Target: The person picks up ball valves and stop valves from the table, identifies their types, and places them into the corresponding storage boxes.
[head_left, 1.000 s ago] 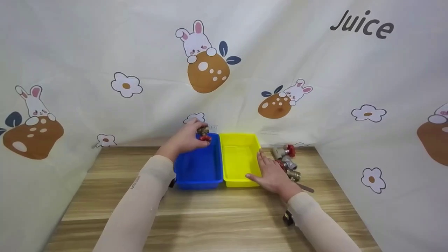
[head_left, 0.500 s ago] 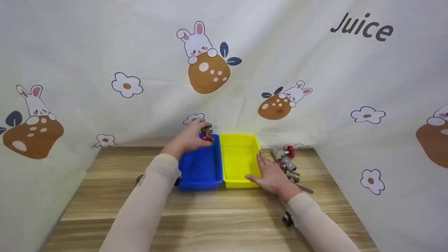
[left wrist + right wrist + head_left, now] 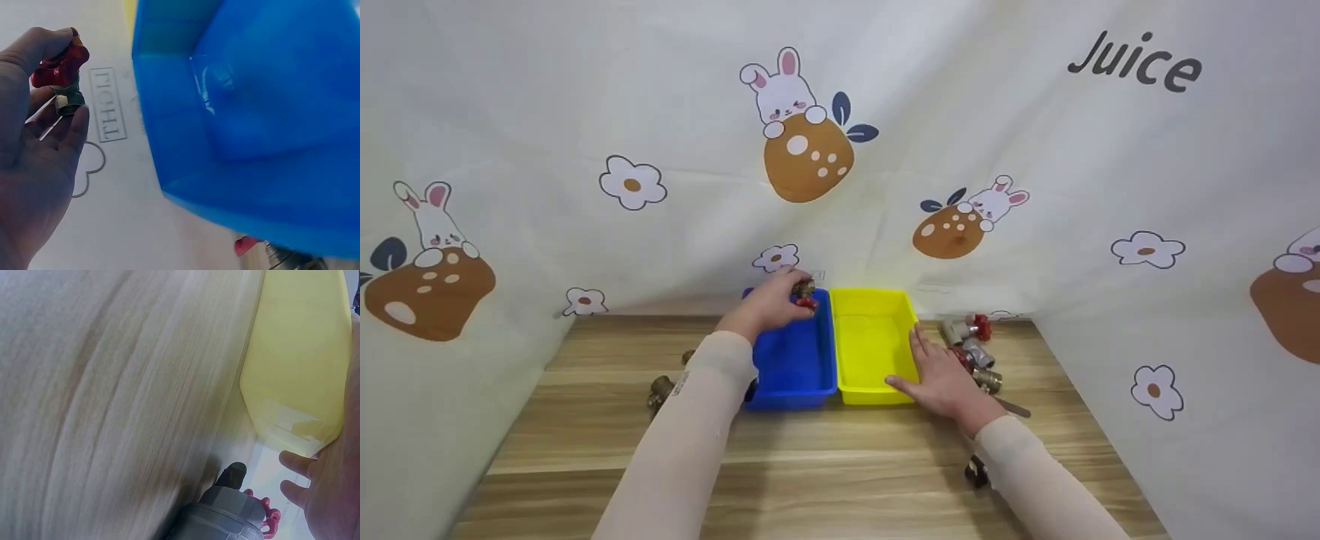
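My left hand (image 3: 771, 305) pinches a small brass valve with a red handwheel (image 3: 805, 291) above the far end of the blue bin (image 3: 795, 364). In the left wrist view, the thumb presses on the red handwheel (image 3: 62, 67) and the fingertips support the threaded brass body (image 3: 68, 102). My right hand (image 3: 945, 379) lies along the right rim of the yellow bin (image 3: 874, 360), fingers extended and thumb reaching over the near right corner. In the right wrist view, two fingertips (image 3: 296, 464) show beside the yellow bin's outer wall (image 3: 298, 354).
Several valves and metal fittings lie right of the yellow bin, including a grey valve with a red handwheel (image 3: 964, 328) and a brass one (image 3: 988, 377). More brass fittings (image 3: 661, 391) sit left, partly behind the sleeve. A dark object (image 3: 976, 472) shows beside the right sleeve. A printed cloth (image 3: 697, 112) hangs behind.
My left hand has shifted right and slightly down with the valve, and its sleeve now uncovers brass fittings on the left. The right hand has stayed on the yellow bin.
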`<state>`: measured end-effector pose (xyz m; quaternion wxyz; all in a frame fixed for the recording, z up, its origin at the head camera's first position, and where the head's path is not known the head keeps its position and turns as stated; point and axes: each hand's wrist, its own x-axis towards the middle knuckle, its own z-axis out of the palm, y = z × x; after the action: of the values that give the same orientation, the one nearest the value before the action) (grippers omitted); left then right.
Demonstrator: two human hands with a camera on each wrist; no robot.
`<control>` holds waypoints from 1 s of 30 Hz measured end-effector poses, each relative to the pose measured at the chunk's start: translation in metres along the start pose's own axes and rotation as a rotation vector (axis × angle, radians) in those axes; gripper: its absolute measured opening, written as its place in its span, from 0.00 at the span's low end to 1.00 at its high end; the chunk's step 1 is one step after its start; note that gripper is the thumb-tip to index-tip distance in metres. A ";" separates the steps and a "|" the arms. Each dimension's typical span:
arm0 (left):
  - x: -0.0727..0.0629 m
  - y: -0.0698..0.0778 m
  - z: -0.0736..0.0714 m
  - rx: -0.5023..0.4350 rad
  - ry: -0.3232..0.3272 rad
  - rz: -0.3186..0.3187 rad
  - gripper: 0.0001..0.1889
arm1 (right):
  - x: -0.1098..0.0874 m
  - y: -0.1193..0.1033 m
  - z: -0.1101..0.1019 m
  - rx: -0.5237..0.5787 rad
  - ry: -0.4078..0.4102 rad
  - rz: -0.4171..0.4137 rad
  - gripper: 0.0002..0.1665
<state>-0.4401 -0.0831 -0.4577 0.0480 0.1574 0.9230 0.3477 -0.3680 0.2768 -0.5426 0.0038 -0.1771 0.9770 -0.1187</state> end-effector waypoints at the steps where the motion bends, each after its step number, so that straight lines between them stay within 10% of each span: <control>1: 0.001 -0.001 0.002 0.007 -0.004 0.003 0.38 | 0.000 0.000 0.000 0.003 -0.001 0.004 0.66; 19: 0.021 -0.027 0.033 0.079 -0.083 -0.087 0.34 | 0.000 -0.003 0.002 -0.004 -0.022 0.028 0.66; 30: 0.024 -0.018 0.031 0.067 -0.108 -0.103 0.35 | 0.000 -0.003 -0.001 -0.020 -0.031 0.032 0.67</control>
<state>-0.4617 -0.0687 -0.4929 0.1102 0.1300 0.9370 0.3050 -0.3672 0.2742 -0.5405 0.0191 -0.1633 0.9807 -0.1059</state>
